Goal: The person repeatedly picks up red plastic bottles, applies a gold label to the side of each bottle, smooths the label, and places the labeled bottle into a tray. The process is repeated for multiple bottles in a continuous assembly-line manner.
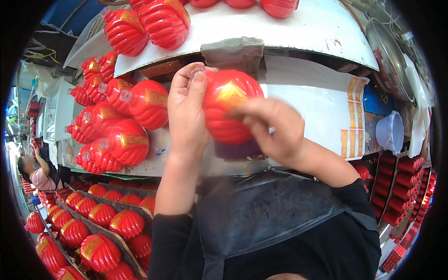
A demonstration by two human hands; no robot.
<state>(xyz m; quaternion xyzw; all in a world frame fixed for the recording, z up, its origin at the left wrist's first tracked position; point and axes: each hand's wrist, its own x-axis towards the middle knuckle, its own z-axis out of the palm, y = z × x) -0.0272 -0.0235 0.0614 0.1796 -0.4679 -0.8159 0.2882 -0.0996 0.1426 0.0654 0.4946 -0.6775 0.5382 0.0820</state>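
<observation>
A round, ribbed, glossy red bottle (pixel 223 122) with a clear neck is held up in front of me, over the table's near side. My left hand (pixel 189 100) is closed round its neck, thumb and fingers gripping the clear mouth. On the bottle's front is a gold label (pixel 232 94). My right hand (pixel 275 123) is at the label's lower right, its fingers bent and smeared by motion. Whether anything is between those fingers cannot be made out. To the right, a sheet of gold labels (pixel 353 119) lies on white paper.
Several labelled red bottles (pixel 128 140) lie at the left, more stand on the raised white board (pixel 298 32) ahead. A grey block (pixel 232 50) sits at the board's edge. A pale blue bucket (pixel 390 132) stands right. Racks of bottles (pixel 100 252) fill the lower left. Another person (pixel 42 175) is far left.
</observation>
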